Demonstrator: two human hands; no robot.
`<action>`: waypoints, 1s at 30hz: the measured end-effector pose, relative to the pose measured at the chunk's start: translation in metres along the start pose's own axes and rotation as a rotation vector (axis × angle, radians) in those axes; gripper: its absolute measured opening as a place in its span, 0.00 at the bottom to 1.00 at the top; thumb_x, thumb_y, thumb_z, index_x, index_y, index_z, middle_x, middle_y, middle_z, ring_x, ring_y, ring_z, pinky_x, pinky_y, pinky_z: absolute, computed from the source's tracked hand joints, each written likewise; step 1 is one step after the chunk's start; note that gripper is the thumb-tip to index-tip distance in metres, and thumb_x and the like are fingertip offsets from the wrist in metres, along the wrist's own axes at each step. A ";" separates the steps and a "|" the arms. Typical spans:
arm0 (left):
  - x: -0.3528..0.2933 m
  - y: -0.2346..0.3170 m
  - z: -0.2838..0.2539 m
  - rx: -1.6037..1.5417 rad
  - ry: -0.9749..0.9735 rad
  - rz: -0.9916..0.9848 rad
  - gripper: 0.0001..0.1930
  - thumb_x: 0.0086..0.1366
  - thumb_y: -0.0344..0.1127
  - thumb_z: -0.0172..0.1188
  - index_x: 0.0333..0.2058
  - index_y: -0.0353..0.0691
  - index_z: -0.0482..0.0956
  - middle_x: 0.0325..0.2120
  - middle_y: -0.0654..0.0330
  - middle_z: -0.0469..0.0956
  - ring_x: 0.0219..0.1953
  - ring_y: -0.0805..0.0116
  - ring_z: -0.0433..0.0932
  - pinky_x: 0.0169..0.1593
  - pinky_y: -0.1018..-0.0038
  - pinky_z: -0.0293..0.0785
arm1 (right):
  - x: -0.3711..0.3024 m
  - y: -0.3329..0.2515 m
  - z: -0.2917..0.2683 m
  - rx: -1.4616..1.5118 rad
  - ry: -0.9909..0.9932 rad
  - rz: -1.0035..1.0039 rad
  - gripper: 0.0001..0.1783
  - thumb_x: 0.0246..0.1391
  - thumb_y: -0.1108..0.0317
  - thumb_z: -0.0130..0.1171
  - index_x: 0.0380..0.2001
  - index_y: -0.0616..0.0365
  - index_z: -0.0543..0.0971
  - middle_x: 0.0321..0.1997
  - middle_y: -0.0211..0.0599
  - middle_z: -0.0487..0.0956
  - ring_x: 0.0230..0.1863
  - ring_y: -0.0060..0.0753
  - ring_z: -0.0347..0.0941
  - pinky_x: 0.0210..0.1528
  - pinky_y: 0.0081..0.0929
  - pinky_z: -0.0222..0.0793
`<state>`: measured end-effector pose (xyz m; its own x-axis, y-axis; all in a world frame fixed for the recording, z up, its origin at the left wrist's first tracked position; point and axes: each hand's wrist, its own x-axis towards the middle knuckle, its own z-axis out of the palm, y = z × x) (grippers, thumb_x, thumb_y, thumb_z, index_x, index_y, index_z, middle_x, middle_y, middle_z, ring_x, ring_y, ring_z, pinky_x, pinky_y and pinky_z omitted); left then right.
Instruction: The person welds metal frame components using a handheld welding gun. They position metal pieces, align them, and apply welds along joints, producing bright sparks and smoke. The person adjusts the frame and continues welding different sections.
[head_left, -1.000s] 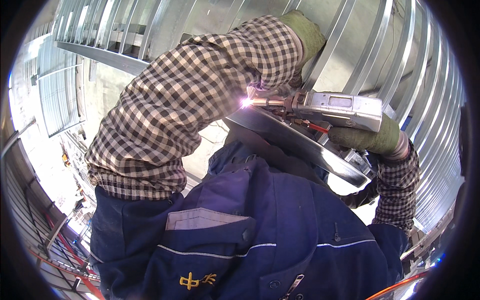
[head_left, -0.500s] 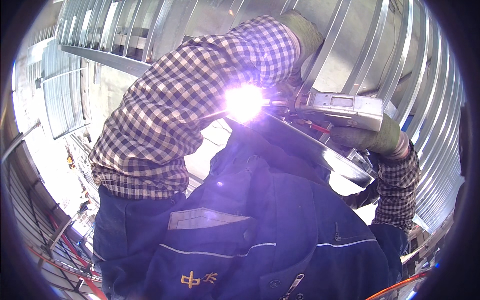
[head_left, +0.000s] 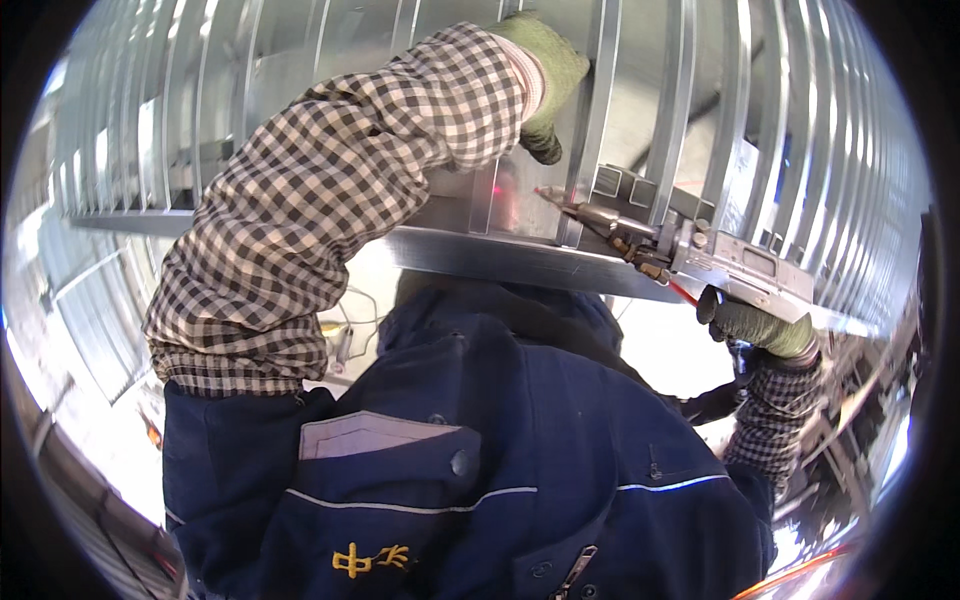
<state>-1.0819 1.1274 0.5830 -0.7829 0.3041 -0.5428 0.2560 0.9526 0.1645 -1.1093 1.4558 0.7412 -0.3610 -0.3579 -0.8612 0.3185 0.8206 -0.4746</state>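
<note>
My right hand [head_left: 765, 328], in a green glove, is closed round the grip of a silver handheld welding gun [head_left: 750, 268]. The gun's narrow nozzle points left over a metal frame [head_left: 520, 258] of parallel slats, with its tip apart from the near rail. A red glow shows on the metal left of the tip, and no bright arc burns. My left hand [head_left: 548, 75], also gloved in green, lies at a slat [head_left: 600, 110] farther out. Its thumb is stretched toward me, away from the other fingers, which are partly hidden.
Many shiny parallel slats [head_left: 690, 90] run away from me on both sides. Short square tube ends [head_left: 625, 185] sit beside the gun. A thin cable [head_left: 365, 305] lies on the bright floor at left. Below right, an orange hose [head_left: 800, 575] curves past my jacket.
The blinding weld light has gone out. My right hand has drawn the gun right and toward me, off the metal. My left hand has shifted left, its thumb now showing.
</note>
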 end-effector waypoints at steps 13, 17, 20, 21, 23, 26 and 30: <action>-0.014 -0.009 0.013 0.021 0.181 0.102 0.58 0.54 0.78 0.73 0.71 0.39 0.70 0.62 0.55 0.82 0.66 0.55 0.80 0.75 0.60 0.66 | -0.137 0.072 0.163 0.374 0.577 -0.143 0.35 0.52 0.69 0.80 0.62 0.68 0.79 0.39 0.41 0.88 0.35 0.32 0.86 0.38 0.27 0.84; -0.016 -0.008 0.010 -0.018 0.218 0.103 0.59 0.53 0.80 0.73 0.70 0.39 0.71 0.62 0.55 0.82 0.64 0.52 0.78 0.73 0.61 0.67 | -0.156 0.053 0.196 0.362 0.780 -0.012 0.30 0.52 0.71 0.78 0.58 0.68 0.82 0.36 0.39 0.88 0.31 0.29 0.84 0.33 0.24 0.79; -0.009 -0.007 0.010 0.002 0.157 0.109 0.60 0.52 0.81 0.71 0.71 0.39 0.71 0.63 0.54 0.82 0.68 0.56 0.77 0.75 0.61 0.64 | -0.160 0.044 0.219 0.316 0.944 -0.027 0.24 0.53 0.68 0.80 0.51 0.65 0.84 0.33 0.37 0.87 0.28 0.25 0.82 0.28 0.22 0.75; -0.007 -0.006 0.013 0.010 0.137 0.110 0.61 0.52 0.82 0.71 0.72 0.39 0.70 0.64 0.54 0.81 0.68 0.57 0.77 0.75 0.61 0.63 | -0.160 0.043 0.224 0.321 0.936 -0.021 0.23 0.53 0.67 0.80 0.50 0.65 0.85 0.32 0.37 0.86 0.27 0.25 0.81 0.27 0.22 0.74; -0.003 -0.004 0.020 0.029 0.250 0.105 0.61 0.53 0.82 0.70 0.72 0.39 0.70 0.64 0.54 0.82 0.68 0.58 0.78 0.76 0.61 0.62 | -0.156 0.042 0.233 0.335 0.921 -0.014 0.21 0.54 0.65 0.80 0.47 0.63 0.85 0.31 0.37 0.86 0.25 0.24 0.79 0.26 0.21 0.72; 0.006 -0.002 0.023 0.039 0.222 0.092 0.61 0.53 0.82 0.70 0.72 0.39 0.70 0.64 0.54 0.81 0.67 0.55 0.79 0.75 0.60 0.63 | -0.147 0.043 0.249 0.336 0.976 -0.073 0.17 0.56 0.63 0.79 0.41 0.61 0.85 0.27 0.34 0.83 0.21 0.23 0.75 0.21 0.21 0.67; 0.009 -0.002 0.013 0.018 0.118 0.093 0.60 0.54 0.82 0.70 0.72 0.39 0.70 0.64 0.54 0.81 0.65 0.52 0.80 0.73 0.59 0.67 | -0.142 0.038 0.273 0.412 0.975 0.048 0.13 0.60 0.63 0.76 0.40 0.58 0.84 0.28 0.31 0.82 0.24 0.21 0.75 0.26 0.21 0.66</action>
<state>-1.0818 1.1281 0.5668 -0.8164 0.3911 -0.4249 0.3399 0.9202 0.1939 -0.8070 1.4164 0.7957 -0.8294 0.3328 -0.4486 0.5574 0.5445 -0.6267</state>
